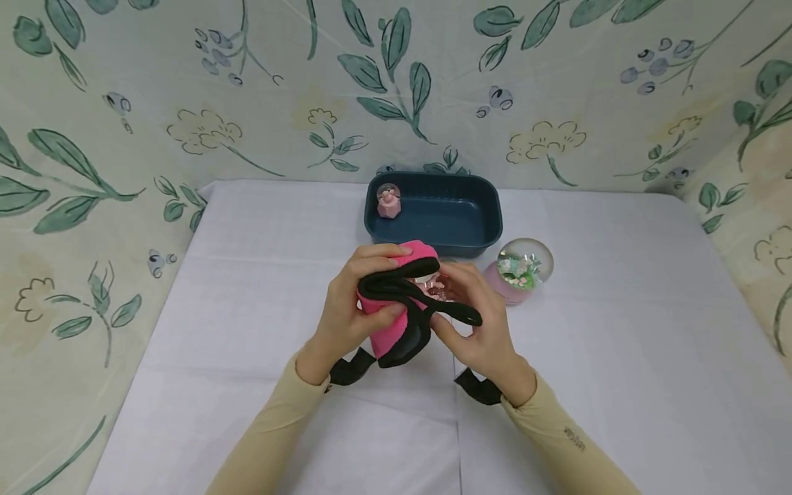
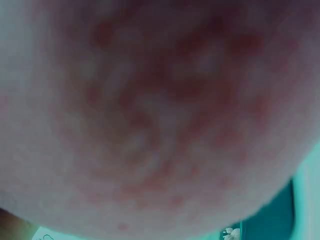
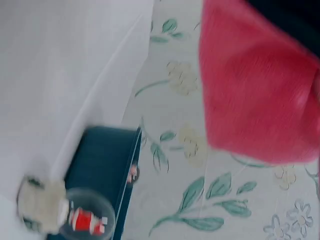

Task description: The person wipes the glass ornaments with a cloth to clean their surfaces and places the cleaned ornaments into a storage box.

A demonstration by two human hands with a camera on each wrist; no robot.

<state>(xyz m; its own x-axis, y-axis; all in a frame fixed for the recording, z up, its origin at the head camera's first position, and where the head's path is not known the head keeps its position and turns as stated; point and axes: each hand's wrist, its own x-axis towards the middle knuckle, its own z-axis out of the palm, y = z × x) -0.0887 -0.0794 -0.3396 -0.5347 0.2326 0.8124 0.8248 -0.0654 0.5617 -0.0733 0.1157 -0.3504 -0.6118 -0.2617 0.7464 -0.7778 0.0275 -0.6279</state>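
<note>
Both hands hold a folded pink cloth with black edging (image 1: 390, 337) above the table. My left hand (image 1: 340, 309) grips its pink side, thumb in front and fingers at the back. On the other side my right hand (image 1: 479, 323) pinches a black fold between thumb and fingers. A pink snow globe (image 1: 433, 285) shows partly between the hands, the rest hidden by cloth and fingers. In the right wrist view the pink cloth (image 3: 255, 95) hangs at upper right. A blurred pinkish surface (image 2: 160, 125) fills most of the left wrist view.
Behind the hands stands a dark blue tray (image 1: 433, 246) with a small pink snow globe (image 1: 388, 203) in its left end. A larger snow globe on a pink base (image 1: 520, 268) stands right of my right hand. White cloth covers the table (image 1: 247, 275); a leaf-patterned curtain (image 1: 278, 89) hangs behind.
</note>
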